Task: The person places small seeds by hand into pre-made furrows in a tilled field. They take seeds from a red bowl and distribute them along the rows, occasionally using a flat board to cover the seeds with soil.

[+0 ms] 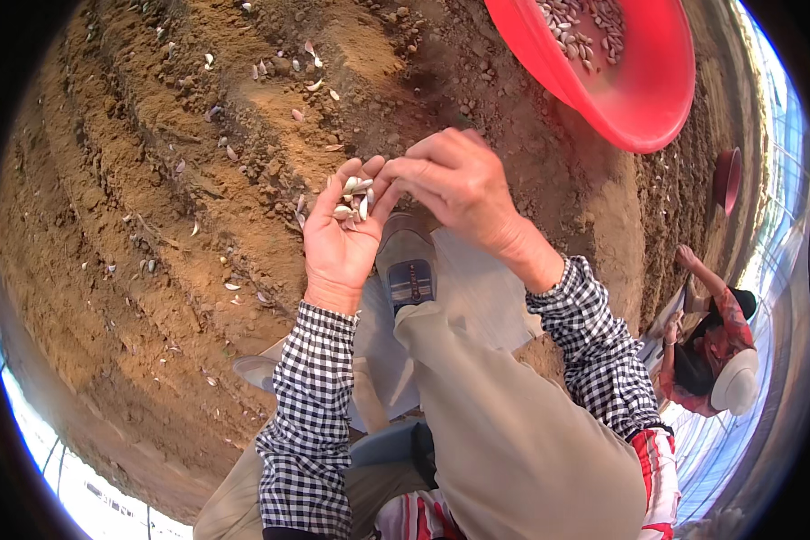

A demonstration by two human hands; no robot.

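Observation:
My left hand (344, 250) is palm up in the middle of the view, its fingers curled loosely around several garlic cloves (358, 199). Close against its fingertips is my right hand (455, 185), thumb and fingers pinched together; whether a clove is between them is hidden. More garlic cloves (231, 287) lie scattered in the furrowed brown soil (169, 223) to the left and above. A red plastic basin (634, 121) at the upper right holds a heap of garlic cloves (574, 40).
Below my hands are my shoe (408, 263) and a pale sheet (476, 283) on the ground. At the right, a co-worker (715, 337) in a light hat sits low beside the soil, near another red basin (727, 181).

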